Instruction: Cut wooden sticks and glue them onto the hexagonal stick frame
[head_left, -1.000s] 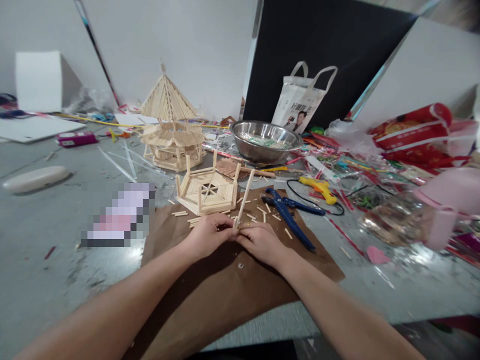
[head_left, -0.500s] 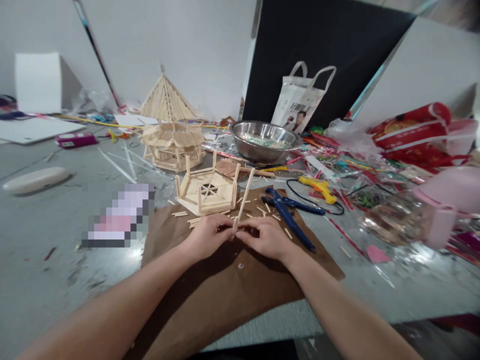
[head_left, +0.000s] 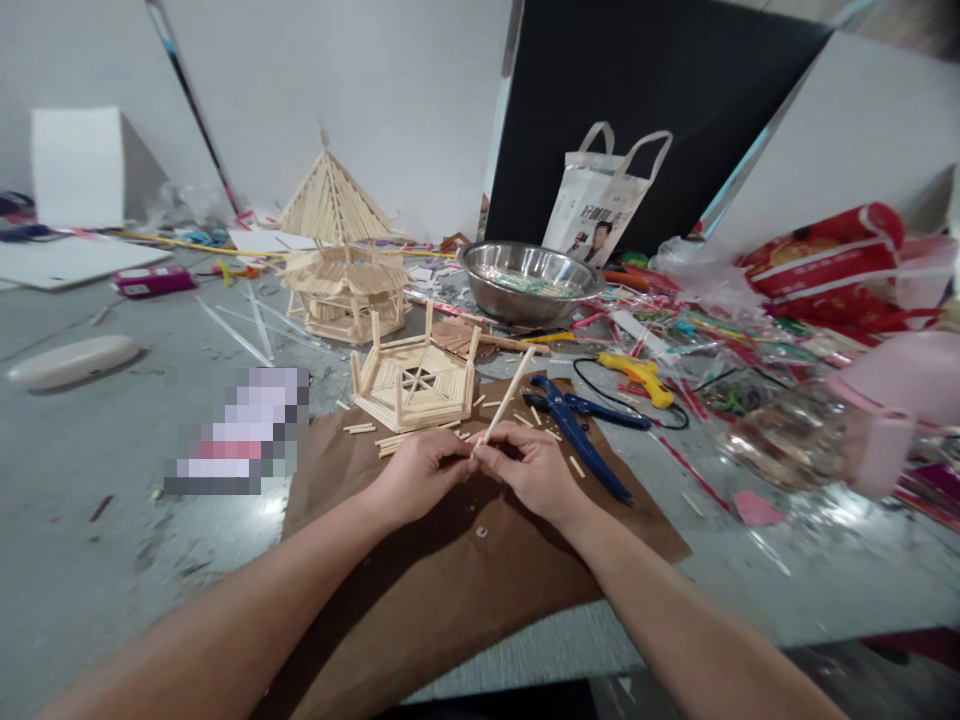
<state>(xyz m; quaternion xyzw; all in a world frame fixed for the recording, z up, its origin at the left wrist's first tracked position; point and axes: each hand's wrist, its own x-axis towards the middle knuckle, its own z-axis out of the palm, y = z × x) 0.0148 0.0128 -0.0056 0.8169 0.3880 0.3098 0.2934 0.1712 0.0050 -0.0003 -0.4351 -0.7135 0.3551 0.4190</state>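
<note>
My right hand (head_left: 531, 475) pinches a thin wooden stick (head_left: 511, 393) near its lower end; the stick leans up and to the right. The fingertips of my left hand (head_left: 421, 478) are closed and meet the right ones at that same lower end, where the fingers hide the exact contact. Just beyond my hands lies a hexagonal stick base (head_left: 386, 385) with short posts standing at its corners. Short cut stick pieces (head_left: 397, 440) are scattered in front of it. Blue-handled pliers or cutters (head_left: 577, 440) rest to the right of my right hand.
Brown paper (head_left: 480, 610) lies under my hands. Behind stands a stick pavilion (head_left: 341, 250) with a pointed roof, and beside it a metal bowl (head_left: 517, 300). A yellow tool with a black cord (head_left: 641, 375), a pink-lidded bottle (head_left: 795, 440) and a blurred phone-like object (head_left: 247, 420) lie around.
The stick has tilted further to the right, its upper end moving right and slightly down. My right-hand fingers have shifted up around its lower end. My left hand has barely moved.
</note>
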